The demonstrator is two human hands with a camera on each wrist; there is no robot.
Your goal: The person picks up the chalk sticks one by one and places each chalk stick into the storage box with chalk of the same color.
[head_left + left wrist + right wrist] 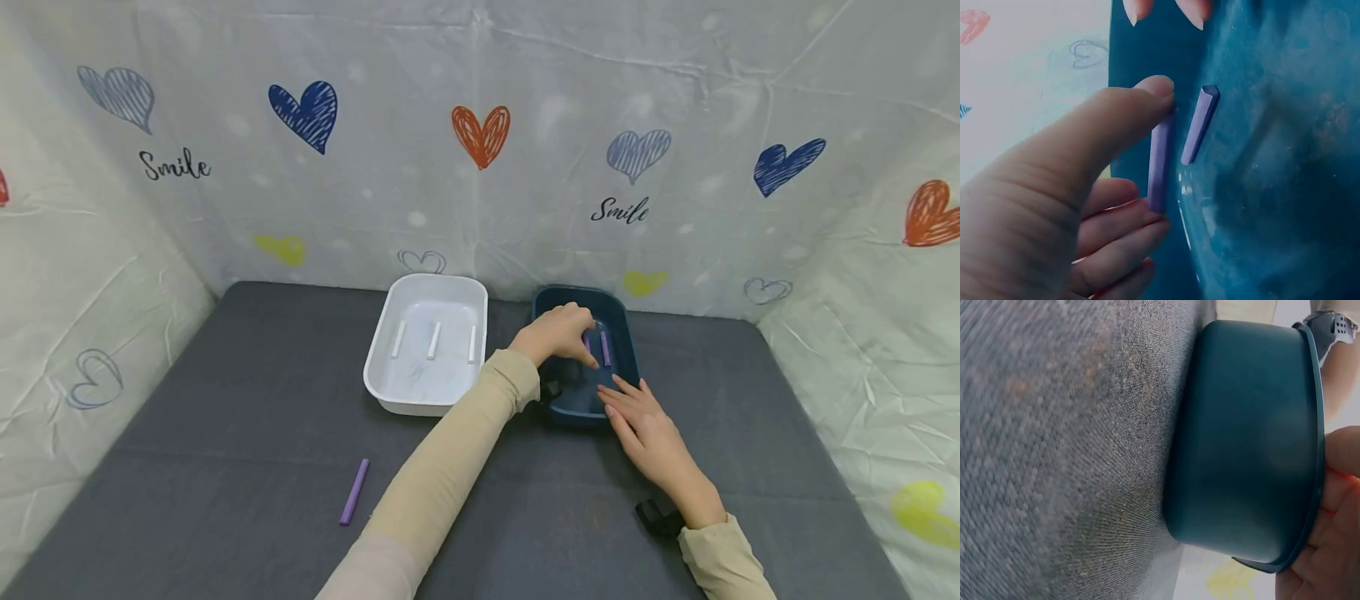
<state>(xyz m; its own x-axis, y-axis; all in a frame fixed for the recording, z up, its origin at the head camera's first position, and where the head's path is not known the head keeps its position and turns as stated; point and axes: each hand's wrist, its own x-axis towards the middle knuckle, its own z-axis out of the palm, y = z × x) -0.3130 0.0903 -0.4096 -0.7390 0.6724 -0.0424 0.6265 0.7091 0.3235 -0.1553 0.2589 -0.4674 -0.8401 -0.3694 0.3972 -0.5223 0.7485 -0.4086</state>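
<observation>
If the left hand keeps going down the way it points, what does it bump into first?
Probably the floor of the blue tray, beside the loose purple stick. The left hand already pinches another purple stick just above; depth is unclear.

A dark grey cloth (pixel 225 433) covers the counter and shows a fine weave in the right wrist view. White crinkled sheeting (pixel 480 50) walls it in at the back and both sides, printed with blue, orange and grey hearts, yellow blobs and the word "Smile" (pixel 174 165) twice. The light seems even and soft, with faint shadows.
</observation>
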